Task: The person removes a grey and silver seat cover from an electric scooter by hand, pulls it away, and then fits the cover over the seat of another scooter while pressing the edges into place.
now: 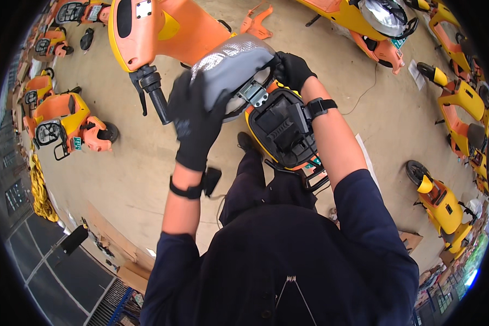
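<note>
A grey scooter seat (234, 70) with a shiny silvery upper side is tipped up over the orange-and-yellow scooter in front of me. Its metal hinge (254, 93) joins it beside the open black storage compartment (282, 127). My right hand (294, 70), in a black glove, is closed on the seat's right edge close to the hinge. At the seat's left side is my left hand (195, 111), also black-gloved and blurred by motion. Its thumb and fingers are spread apart, near or against the seat; contact is not clear.
The scooter's handlebar grip (157, 103) and brake lever project just left of my left hand. A loose orange panel (257, 23) lies on the floor beyond. Parked scooters (65, 122) stand at left and another yellow scooter (445, 209) at right. A thin cable (364, 95) crosses the floor.
</note>
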Demonstrator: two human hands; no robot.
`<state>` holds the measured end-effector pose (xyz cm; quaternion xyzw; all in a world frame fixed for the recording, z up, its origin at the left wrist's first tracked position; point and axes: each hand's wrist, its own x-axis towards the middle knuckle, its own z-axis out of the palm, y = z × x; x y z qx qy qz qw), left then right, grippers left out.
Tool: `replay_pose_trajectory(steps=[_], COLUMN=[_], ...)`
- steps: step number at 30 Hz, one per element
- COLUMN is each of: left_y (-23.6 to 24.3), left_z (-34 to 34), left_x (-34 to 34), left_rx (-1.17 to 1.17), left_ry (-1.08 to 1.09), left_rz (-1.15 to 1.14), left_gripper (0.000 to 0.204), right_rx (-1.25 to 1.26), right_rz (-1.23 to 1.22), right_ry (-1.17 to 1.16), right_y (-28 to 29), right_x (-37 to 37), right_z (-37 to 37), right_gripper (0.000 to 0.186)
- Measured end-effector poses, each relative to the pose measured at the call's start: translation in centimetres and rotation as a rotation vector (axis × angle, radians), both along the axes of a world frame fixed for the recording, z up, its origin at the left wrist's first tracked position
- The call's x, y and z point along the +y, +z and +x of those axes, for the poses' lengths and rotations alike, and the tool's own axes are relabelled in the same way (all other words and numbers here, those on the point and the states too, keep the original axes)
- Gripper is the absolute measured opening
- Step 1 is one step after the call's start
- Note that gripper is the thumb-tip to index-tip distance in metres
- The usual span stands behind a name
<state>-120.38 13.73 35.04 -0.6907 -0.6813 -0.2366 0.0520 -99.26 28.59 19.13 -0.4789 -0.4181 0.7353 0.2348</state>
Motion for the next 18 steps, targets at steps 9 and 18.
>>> replay_pose_trajectory(steps=[9,18], left_y=[-3.8,-4.9], left_z=[-1.2,-3.0], left_x=[5.4,10.3], left_rx=[0.088,-0.509], left_ry=[-0.145,-0.106], left_rz=[-0.227,-0.460], left_gripper=[0.069,0.044], right_rx=[0.140,-0.573], right_rz=[-0.420,0.456], right_ry=[-0.239,-0.062], right_y=[3.6,-3.7], right_x=[-1.4,-0.5], right_z=[-2.0,-1.7], right_gripper=[0.029,0.037])
